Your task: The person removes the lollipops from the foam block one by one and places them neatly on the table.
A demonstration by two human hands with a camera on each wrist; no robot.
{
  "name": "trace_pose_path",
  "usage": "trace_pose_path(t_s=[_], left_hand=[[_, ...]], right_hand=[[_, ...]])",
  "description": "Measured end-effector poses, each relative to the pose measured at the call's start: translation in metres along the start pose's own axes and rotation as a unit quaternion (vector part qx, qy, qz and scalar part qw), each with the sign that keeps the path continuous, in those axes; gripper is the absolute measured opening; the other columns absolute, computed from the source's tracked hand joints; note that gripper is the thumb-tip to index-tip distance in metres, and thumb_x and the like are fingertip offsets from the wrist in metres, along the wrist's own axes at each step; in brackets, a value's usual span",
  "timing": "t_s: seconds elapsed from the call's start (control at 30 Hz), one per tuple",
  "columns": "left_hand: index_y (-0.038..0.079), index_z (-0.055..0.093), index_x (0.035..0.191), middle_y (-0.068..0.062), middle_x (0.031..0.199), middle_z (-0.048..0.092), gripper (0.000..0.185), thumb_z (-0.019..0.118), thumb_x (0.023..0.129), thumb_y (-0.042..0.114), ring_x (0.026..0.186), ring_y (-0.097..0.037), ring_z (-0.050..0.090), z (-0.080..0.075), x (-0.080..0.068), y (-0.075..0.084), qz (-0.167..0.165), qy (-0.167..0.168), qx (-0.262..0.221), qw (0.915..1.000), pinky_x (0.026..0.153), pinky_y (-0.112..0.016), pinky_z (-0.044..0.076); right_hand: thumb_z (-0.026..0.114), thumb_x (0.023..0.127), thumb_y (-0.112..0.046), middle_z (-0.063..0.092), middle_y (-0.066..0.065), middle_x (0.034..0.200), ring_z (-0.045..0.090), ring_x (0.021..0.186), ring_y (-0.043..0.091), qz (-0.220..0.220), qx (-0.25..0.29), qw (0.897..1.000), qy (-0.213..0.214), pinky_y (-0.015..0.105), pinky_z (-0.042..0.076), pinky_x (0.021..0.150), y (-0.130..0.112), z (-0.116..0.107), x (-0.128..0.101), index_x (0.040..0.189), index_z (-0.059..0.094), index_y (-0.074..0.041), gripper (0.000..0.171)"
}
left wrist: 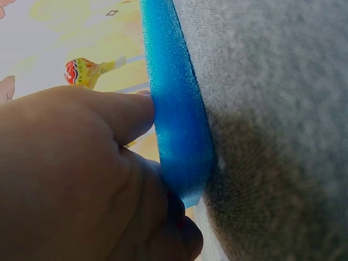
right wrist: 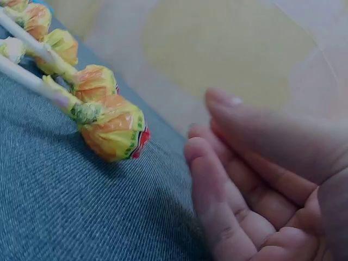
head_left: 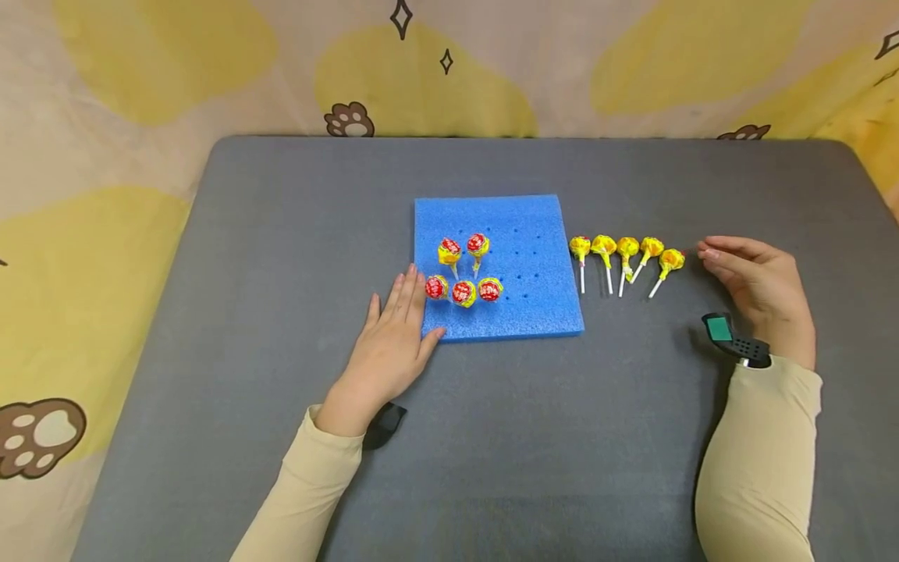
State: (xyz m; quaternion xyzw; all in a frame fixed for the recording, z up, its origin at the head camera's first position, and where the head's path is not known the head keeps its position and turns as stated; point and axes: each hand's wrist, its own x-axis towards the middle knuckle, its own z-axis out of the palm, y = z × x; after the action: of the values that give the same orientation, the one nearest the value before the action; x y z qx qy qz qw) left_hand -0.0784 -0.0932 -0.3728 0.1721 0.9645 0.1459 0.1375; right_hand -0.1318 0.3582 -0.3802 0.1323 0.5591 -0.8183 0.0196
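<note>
A blue foam board [head_left: 523, 312] with rows of small holes lies mid-table. Several yellow-and-red wrapped lollipops [head_left: 463, 293] stand stuck in its left part. My left hand [head_left: 393, 336] lies flat with straight fingers against the board's left front corner; in the left wrist view its fingers [left wrist: 117, 117] press the foam edge [left wrist: 176, 119]. To the right of the board several lollipops [head_left: 627, 250] lie in a row on the table. My right hand [head_left: 755, 285] hovers just right of the last one [right wrist: 111, 128], fingers [right wrist: 217, 179] relaxed, holding nothing.
The grey table [head_left: 281, 234] is wide, with bare surface around the board. A patterned yellow-and-cream cloth [head_left: 91, 234] hangs behind and at the sides. A black wrist device with a green face [head_left: 730, 339] sits on my right wrist.
</note>
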Motion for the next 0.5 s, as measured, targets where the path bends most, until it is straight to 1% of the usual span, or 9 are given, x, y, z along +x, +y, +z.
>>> trace_pose_path(t_s=[0.13, 0.27, 0.33, 0.4, 0.5], left_hand=[[0.0, 0.007, 0.15, -0.012, 0.157, -0.004, 0.075, 0.046, 0.098, 0.039, 0.143, -0.027, -0.002, 0.0, 0.0, 0.001, -0.001, -0.005, 0.001, 1.0, 0.112, -0.053, 0.003], [0.0, 0.007, 0.15, -0.012, 0.157, -0.003, 0.077, 0.047, 0.097, 0.039, 0.143, -0.027, -0.002, 0.0, 0.001, 0.001, -0.001, -0.002, 0.004, 1.0, 0.111, -0.054, 0.003], [0.0, 0.007, 0.15, -0.012, 0.157, -0.003, 0.077, 0.048, 0.097, 0.039, 0.143, -0.028, -0.001, -0.001, 0.002, 0.001, 0.001, 0.002, 0.003, 1.0, 0.111, -0.054, 0.004], [0.0, 0.007, 0.15, -0.012, 0.157, -0.002, 0.077, 0.048, 0.097, 0.039, 0.143, -0.028, -0.001, -0.002, 0.002, 0.001, 0.002, 0.004, 0.003, 1.0, 0.111, -0.054, 0.004], [0.0, 0.007, 0.15, -0.012, 0.157, -0.003, 0.077, 0.047, 0.097, 0.039, 0.143, -0.028, -0.001, -0.001, 0.001, 0.0, -0.002, -0.002, 0.002, 1.0, 0.111, -0.054, 0.003]], right_hand=[[0.058, 0.083, 0.017, 0.071, 0.017, 0.088, 0.07, 0.079, 0.024, -0.028, 0.08, 0.996, 0.003, 0.027, 0.055, 0.072, -0.001, 0.003, 0.0, 0.099, 0.069, 0.012, 0.02], [0.056, 0.083, 0.019, 0.07, 0.021, 0.089, 0.069, 0.078, 0.028, -0.046, 0.113, 0.992, -0.014, 0.03, 0.055, 0.073, -0.005, 0.01, 0.001, 0.099, 0.066, 0.015, 0.019], [0.055, 0.083, 0.021, 0.069, 0.022, 0.088, 0.069, 0.077, 0.028, -0.06, 0.117, 0.991, -0.024, 0.03, 0.055, 0.073, -0.006, 0.015, 0.001, 0.098, 0.066, 0.017, 0.019], [0.053, 0.084, 0.022, 0.069, 0.023, 0.088, 0.069, 0.077, 0.029, -0.079, 0.117, 0.989, -0.044, 0.031, 0.055, 0.073, -0.007, 0.02, 0.002, 0.097, 0.065, 0.018, 0.018], [0.054, 0.084, 0.021, 0.069, 0.021, 0.089, 0.069, 0.079, 0.028, -0.1, 0.087, 0.989, -0.063, 0.029, 0.054, 0.075, -0.007, 0.032, 0.0, 0.098, 0.065, 0.018, 0.018]])
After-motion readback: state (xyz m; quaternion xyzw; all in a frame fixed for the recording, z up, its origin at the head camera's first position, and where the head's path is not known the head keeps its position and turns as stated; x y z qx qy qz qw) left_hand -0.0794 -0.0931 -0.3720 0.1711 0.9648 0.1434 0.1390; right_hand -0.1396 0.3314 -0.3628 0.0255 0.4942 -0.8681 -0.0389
